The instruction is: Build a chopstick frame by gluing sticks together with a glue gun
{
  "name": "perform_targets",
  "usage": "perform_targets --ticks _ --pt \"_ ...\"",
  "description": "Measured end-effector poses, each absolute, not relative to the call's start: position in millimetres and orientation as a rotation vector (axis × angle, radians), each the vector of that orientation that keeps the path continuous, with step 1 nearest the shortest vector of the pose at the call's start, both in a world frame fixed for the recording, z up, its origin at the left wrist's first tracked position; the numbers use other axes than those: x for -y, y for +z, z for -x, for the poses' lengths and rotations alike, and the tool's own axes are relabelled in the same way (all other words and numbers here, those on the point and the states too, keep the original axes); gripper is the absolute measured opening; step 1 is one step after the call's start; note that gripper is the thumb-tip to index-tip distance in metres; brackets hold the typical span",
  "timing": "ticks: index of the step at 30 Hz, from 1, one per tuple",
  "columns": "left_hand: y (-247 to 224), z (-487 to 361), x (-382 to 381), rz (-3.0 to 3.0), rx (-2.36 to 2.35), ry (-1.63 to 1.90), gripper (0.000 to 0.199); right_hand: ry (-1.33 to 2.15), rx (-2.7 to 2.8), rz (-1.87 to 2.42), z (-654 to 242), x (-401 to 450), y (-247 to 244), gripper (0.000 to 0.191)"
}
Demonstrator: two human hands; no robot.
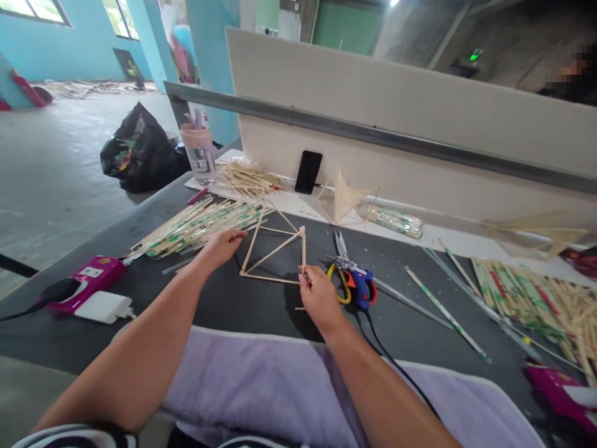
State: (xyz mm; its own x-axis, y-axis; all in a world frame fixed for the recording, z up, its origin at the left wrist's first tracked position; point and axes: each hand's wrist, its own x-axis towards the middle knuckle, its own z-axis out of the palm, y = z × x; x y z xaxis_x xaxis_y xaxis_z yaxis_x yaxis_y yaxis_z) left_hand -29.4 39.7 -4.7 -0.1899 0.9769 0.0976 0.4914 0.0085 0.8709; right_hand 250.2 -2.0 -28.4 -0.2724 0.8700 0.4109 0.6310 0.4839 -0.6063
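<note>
A frame of thin wooden sticks [273, 256], built of joined triangles, stands on the dark table in front of me. My right hand [319, 295] pinches its near right corner, where an upright stick meets the base. To the left of the frame is my left hand [222, 247], its fingertips pressed together and apart from the sticks; whether they hold anything small is hidden. Just right of my right hand lie a blue glue gun [359, 283] and scissors with yellow handles [344, 287]. A short loose stick [300, 308] rests by my right wrist.
Wrapped chopsticks [196, 227] lie left, more [522, 295] right. Behind stand a phone [308, 172], a finished stick model [347, 196] and a bottle [201, 155]. A pink power strip [93, 280] sits left; a purple towel [242, 379] covers the front edge.
</note>
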Motion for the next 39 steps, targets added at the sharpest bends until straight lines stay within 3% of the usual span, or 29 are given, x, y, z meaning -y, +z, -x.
perform_targets --ticks 12,20,29,39 --pt "5.7 15.9 -31.3 -1.856 -1.944 1.012 0.030 0.257 1.901 1.117 -255.0 8.3 -15.2 0.024" --pt "8.4 19.6 -25.2 -1.849 -1.836 1.014 0.034 0.264 1.663 1.199 -274.3 7.7 0.5 0.027" --pt "15.6 38.5 -16.4 -1.650 -1.469 0.702 0.045 0.630 1.948 1.372 -279.3 -11.4 -19.3 0.012" --pt "16.1 45.9 -15.4 -1.689 -1.380 0.420 0.046 0.571 2.200 1.313 -270.1 -8.1 -19.4 0.013"
